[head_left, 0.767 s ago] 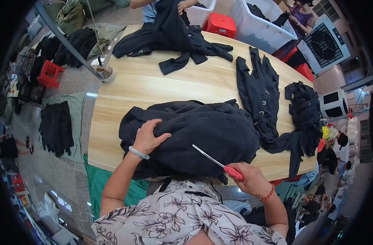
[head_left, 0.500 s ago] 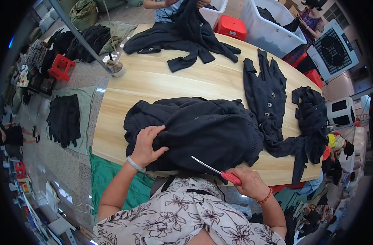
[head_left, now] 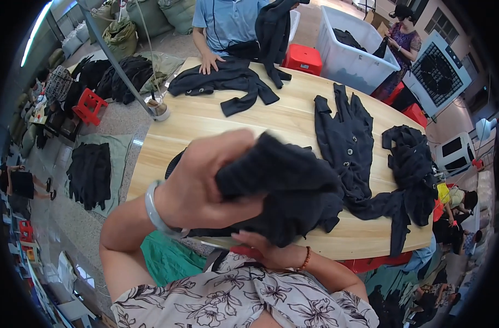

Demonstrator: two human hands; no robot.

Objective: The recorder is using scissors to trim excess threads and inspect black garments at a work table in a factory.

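One black garment [head_left: 276, 169] is gripped in the closed left hand [head_left: 205, 186], raised over the table's [head_left: 290, 115] near edge. One red handle [head_left: 246, 252] is held in the right hand [head_left: 275, 255], its grip partly blurred. Two other black garments [head_left: 348, 139] are spread toward the right edge.

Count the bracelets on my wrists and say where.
2: a pale bangle at the wrist of your left hand, which grips a black knit garment, and a red beaded bracelet at the wrist of your right hand. No others seem hidden.
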